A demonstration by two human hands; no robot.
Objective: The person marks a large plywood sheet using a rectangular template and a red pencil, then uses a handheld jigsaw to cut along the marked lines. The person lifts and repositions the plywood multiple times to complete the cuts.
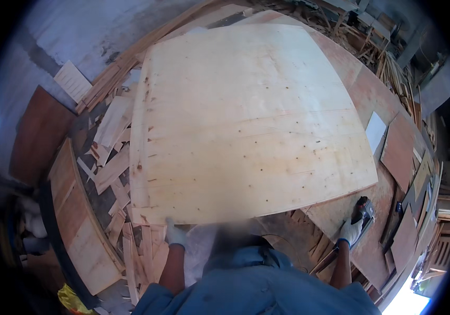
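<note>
A large pale plywood sheet [246, 121] with dark nail-like spots lies before me, its near edge close to my body. At its near left corner is my left hand [176, 235] in a light glove, closed on the edge; a finger shows on top and the rest are hidden. My right hand [350, 231], gloved in white with a blue cuff, is wrapped round a handheld power tool [363, 209] with a black and grey body. The tool is right of the sheet's near right corner, over a reddish board [374, 260]. Its exact kind is unclear.
Wood offcuts [114, 168] litter the floor on the left, beside a curved panel [80, 220]. A brown board [41, 136] leans on the left wall. Reddish board pieces [398, 152] lie at right, with stacked wood strips [393, 79] beyond.
</note>
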